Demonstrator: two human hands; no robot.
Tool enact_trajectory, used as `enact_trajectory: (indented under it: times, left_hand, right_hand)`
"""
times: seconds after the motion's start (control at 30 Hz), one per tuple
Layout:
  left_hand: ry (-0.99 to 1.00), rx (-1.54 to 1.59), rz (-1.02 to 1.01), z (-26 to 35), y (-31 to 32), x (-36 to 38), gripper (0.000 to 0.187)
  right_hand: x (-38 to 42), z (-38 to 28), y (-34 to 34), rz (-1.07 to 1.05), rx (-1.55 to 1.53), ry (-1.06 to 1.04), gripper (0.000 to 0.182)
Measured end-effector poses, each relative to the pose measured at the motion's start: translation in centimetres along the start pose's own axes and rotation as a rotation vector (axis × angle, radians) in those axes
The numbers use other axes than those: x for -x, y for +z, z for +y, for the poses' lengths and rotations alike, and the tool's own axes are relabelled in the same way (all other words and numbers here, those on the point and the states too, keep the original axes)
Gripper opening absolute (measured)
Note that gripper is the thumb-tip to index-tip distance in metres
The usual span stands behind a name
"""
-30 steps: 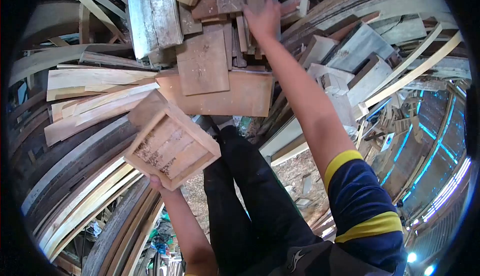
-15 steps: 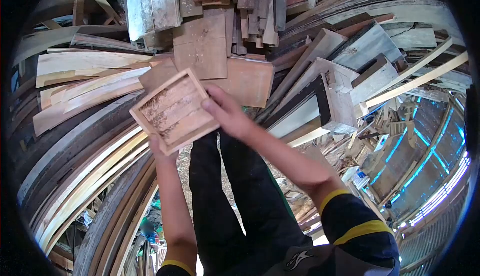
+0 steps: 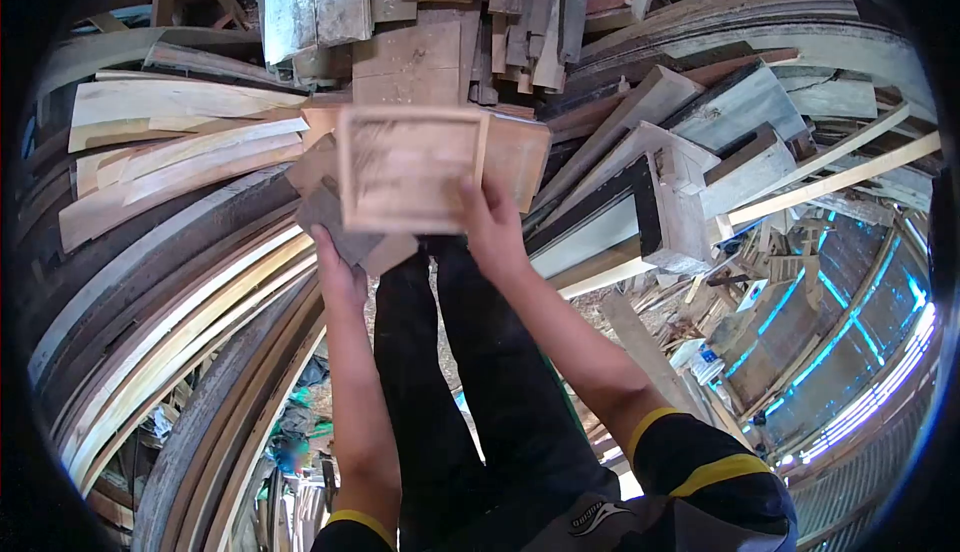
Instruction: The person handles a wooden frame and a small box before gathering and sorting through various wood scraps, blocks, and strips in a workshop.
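Many planks (image 3: 180,107) lie left of the wooden tray (image 3: 412,172), and we see rough boards (image 3: 315,2) heaped beyond it. Dark trousers (image 3: 440,352) fill the space below the tray. The tray itself is raised in front of them, its open side towards us. Inside it we make out dark streaks (image 3: 375,137), mostly at upper left, too blurred for us to name. Just below and left of the tray, we see a grey board (image 3: 335,227) in the left hand (image 3: 340,272); the tray covers part of it, so we cannot tell its full outline. The right hand (image 3: 492,227) grips the tray's lower right edge, thumb over the rim. Right of and below the tray, a white-and-blue object (image 3: 706,364) is too small for us to identify. Well below the tray, a pale logo (image 3: 600,519) carries tilted lettering that we cannot read surely.
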State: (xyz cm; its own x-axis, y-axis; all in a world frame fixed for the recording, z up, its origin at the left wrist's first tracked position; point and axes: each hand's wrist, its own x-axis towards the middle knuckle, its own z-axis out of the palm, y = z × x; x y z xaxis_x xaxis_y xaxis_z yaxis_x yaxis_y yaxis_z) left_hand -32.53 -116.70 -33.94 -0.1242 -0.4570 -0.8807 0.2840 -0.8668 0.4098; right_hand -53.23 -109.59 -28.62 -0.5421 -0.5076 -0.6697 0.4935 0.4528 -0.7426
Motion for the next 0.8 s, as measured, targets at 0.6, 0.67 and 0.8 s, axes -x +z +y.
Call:
enact_trajectory:
  times: [0.6, 0.67, 0.8]
  left_hand:
    - [0.104, -0.200, -0.074, -2.4, -2.2, -2.3, 0.067]
    - [0.084, -0.131, -0.105, -2.9, -0.2, -1.9, 0.064]
    - [0.048, 0.000, -0.074, -2.3, 2.4, -2.0, 0.060]
  right_hand:
    - [-4.2, 8.5, -1.2, -0.551, 0.341, -0.002, 0.031]
    - [-3.0, 9.4, 0.0, -0.496, 0.202, 0.004, 0.029]
    - [-4.5, 7.5, 0.3, -0.407, 0.108, 0.086, 0.025]
